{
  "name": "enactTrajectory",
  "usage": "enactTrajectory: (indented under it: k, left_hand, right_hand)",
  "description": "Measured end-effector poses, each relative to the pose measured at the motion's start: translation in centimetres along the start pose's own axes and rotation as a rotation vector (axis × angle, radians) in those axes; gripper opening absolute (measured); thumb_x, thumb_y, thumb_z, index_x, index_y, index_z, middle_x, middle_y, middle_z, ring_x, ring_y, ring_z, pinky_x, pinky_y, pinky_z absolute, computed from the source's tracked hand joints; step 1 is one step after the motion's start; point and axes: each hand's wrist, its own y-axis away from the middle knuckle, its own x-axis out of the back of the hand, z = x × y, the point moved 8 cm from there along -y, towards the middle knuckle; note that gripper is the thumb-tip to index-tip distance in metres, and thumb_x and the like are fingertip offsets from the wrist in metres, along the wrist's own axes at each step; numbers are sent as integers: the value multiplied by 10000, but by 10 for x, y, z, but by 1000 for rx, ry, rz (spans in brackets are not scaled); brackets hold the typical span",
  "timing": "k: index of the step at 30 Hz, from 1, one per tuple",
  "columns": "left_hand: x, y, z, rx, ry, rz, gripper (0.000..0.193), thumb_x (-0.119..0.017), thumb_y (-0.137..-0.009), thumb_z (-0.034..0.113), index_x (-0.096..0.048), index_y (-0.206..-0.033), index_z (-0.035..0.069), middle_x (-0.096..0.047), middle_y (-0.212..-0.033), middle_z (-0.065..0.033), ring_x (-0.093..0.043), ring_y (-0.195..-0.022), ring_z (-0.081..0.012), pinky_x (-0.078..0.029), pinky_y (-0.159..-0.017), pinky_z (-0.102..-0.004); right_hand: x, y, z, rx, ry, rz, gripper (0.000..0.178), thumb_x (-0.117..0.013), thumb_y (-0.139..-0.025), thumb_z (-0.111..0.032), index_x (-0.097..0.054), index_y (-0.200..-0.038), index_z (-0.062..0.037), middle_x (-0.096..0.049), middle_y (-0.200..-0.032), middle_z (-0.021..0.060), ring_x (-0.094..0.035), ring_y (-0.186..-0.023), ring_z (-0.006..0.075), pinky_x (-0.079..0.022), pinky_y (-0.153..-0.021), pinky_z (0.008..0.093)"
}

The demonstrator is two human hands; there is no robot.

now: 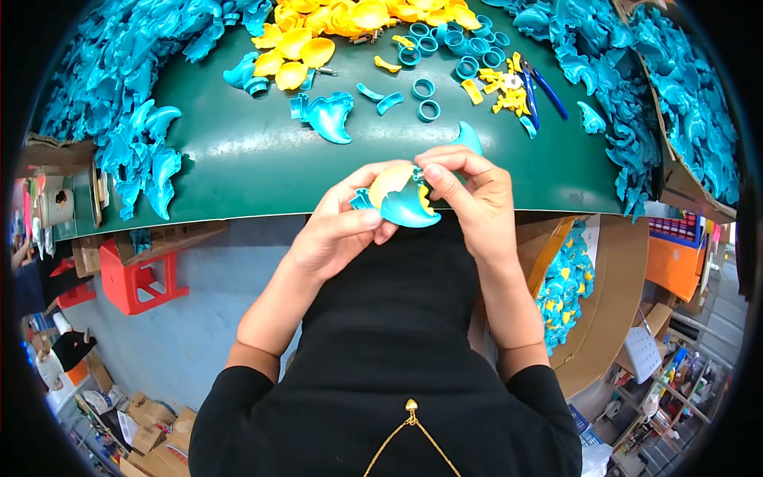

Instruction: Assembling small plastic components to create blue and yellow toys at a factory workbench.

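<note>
At the table's near edge, my left hand (338, 219) is closed around a curved teal plastic shell piece (409, 208) with a yellow petal-shaped piece (389, 183) set against it. My right hand (469, 191) pinches at the far right edge of this part, where a small teal bit shows between the fingertips. What exactly those fingertips grip is partly hidden. Just beyond the right hand, a pointed teal piece (469, 137) sticks out; whether it lies on the table or touches the hand I cannot tell.
The green table (238, 167) bears teal shells (330, 118), yellow pieces (318, 52), teal rings (427, 110) and blue-handled pliers (544, 91). Teal heaps line both sides. A cardboard box (608, 310) of teal-and-yellow pieces stands by my right; a red stool (143, 274) is at left.
</note>
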Motion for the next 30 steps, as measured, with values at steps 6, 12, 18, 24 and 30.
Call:
enactTrajectory:
  k: [6,12,18,24,30]
  left_hand:
    - [10,7,14,-345,-561,509,494,-740,-843,207,-574,-1251,-18,-632,-1071,-42,-598,-861,-62,-493,-695,-231]
    - [15,12,14,-509,-526,532,323,-723,-783,-23,-655,-1099,-23,-684,-1055,-58,-645,-956,-101,-520,-851,-253]
    - [13,12,16,-474,-481,496,269,-721,-792,-24,-655,-1053,-27,-692,-1019,-65,-651,-921,-99,-530,-836,-258]
    - [11,12,15,-414,-470,462,237,-717,-799,-14,-647,-1026,-25,-689,-1010,-72,-653,-923,-110,-534,-836,-267]
    - [14,15,11,-389,-441,466,221,-715,-800,-23,-643,-1009,-26,-685,-1003,-71,-650,-915,-113,-536,-828,-271]
  right_hand:
    - [-3,19,14,-10,-142,140,131,-696,-939,-101,-719,-1002,11,-668,-1080,110,-630,-889,120,-534,-679,234]
    - [-16,29,14,-10,-187,114,133,-686,-945,-91,-700,-998,30,-675,-1032,117,-641,-857,125,-544,-678,231]
    - [-19,31,4,97,-224,133,103,-688,-930,-30,-698,-1003,42,-686,-966,113,-633,-776,114,-535,-679,233]
    - [-17,34,-1,110,-184,131,135,-699,-914,-7,-705,-1041,38,-684,-920,98,-637,-743,106,-534,-674,225]
    - [-20,37,0,81,-168,153,183,-694,-920,-16,-701,-1096,34,-676,-908,76,-640,-747,101,-534,-668,220]
